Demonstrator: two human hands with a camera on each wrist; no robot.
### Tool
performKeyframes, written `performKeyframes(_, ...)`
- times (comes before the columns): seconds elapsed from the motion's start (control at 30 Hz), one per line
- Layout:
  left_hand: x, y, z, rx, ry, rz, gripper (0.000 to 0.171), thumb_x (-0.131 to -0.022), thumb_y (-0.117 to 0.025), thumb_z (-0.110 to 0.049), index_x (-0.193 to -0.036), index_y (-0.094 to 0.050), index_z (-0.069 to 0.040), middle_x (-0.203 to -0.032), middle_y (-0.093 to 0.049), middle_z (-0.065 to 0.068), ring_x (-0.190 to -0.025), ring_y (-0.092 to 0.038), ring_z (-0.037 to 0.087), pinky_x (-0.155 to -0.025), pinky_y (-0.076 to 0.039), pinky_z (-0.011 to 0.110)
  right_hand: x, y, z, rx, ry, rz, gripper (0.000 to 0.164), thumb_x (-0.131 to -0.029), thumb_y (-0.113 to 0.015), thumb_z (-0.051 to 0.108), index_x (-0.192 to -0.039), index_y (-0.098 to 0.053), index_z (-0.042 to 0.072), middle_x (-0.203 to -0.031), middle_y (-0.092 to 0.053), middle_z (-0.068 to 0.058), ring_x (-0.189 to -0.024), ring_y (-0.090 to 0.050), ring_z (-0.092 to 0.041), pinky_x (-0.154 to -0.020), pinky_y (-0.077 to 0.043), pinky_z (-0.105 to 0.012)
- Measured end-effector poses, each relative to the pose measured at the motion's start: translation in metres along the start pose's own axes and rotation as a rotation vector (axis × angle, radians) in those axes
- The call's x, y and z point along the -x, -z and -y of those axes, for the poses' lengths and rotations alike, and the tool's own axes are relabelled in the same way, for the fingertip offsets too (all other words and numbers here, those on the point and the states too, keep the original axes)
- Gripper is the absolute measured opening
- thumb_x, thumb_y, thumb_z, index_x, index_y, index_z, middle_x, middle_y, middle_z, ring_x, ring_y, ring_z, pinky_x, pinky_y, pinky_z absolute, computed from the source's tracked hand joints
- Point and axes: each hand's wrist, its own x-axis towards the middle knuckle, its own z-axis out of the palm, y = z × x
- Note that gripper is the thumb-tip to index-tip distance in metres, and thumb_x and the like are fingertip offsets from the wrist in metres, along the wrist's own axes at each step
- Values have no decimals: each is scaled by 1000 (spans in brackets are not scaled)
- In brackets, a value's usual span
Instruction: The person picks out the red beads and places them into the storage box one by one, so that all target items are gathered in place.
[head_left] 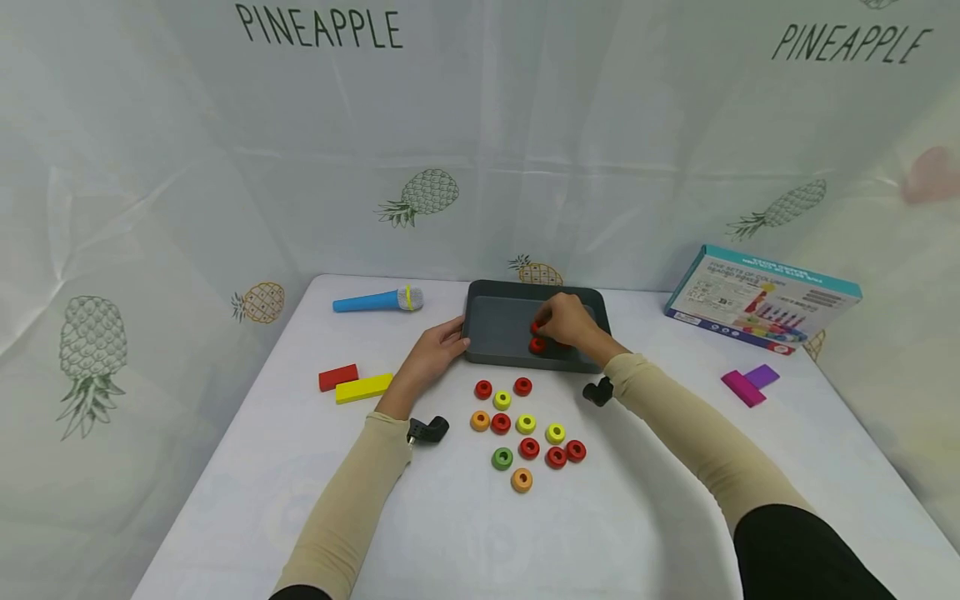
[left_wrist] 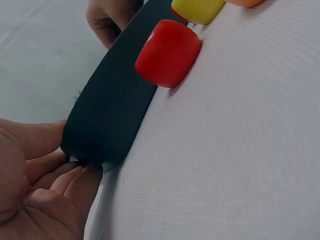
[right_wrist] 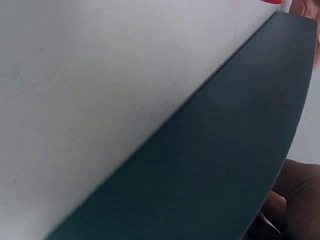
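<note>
A dark grey rectangular tray lies at the back of the white table. My left hand grips its left end, thumb and fingers on either side of the corner in the left wrist view. Inside the tray, toward the right, my right hand pinches a red ring at its fingertips. Another red ring lies in the tray just below that one, and a bit of red shows under the hand. In the right wrist view, the tray's wall hides the right fingertips.
Several red, yellow, orange and green rings lie in front of the tray. To the left are a blue toy microphone, a red block and a yellow block. Rightward stand a printed box and magenta and purple blocks.
</note>
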Motion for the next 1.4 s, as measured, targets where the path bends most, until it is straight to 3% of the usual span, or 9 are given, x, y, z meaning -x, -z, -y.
performKeyframes(0.43, 2, -2, 0, -7, -6, -15, 60, -103, -60, -26, -158, -38, -22, -161, -42, 2, -146, -45, 18, -121, -38, 38, 7, 6, 1, -28, 7, -13, 29, -87, -78, 11, -113, -75, -2, -113, -74, -18, -108, -69, -34, -92, -60, -47)
performKeyframes(0.63, 3, -1, 0, -20, -1, -16, 59, -103, -59, -28, -158, -38, -23, -161, -42, 0, -145, -45, 16, -121, -38, 37, 14, 8, 7, -55, 41, -26, 29, -87, -78, 10, -113, -75, -2, -111, -75, -18, -101, -71, -31, -86, -62, -45)
performKeyframes(0.83, 1, 0, 0, -31, 7, -12, 59, -103, -60, -29, -158, -37, -27, -161, -42, -1, -145, -45, 15, -122, -37, 36, 30, 9, 19, -87, 87, -46, 29, -87, -77, 10, -114, -74, -2, -107, -75, -18, -88, -72, -25, -73, -62, -38)
performKeyframes(1.17, 0, 0, -1, -41, 9, -10, 60, -103, -60, -30, -158, -37, -27, -161, -42, -1, -145, -45, 15, -122, -37, 37, 60, 3, 43, -116, 217, -74, 28, -83, -82, 10, -108, -76, -1, -107, -75, -17, -93, -71, -29, -81, -62, -39)
performKeyframes(1.4, 1, 0, -1, -47, 17, -8, 60, -103, -60, -31, -158, -37, -27, -162, -41, -1, -145, -45, 15, -122, -37, 37, 77, -6, 55, -156, 254, -29, 24, -81, -85, 8, -103, -78, 5, -100, -75, -8, -90, -71, -19, -82, -62, -33)
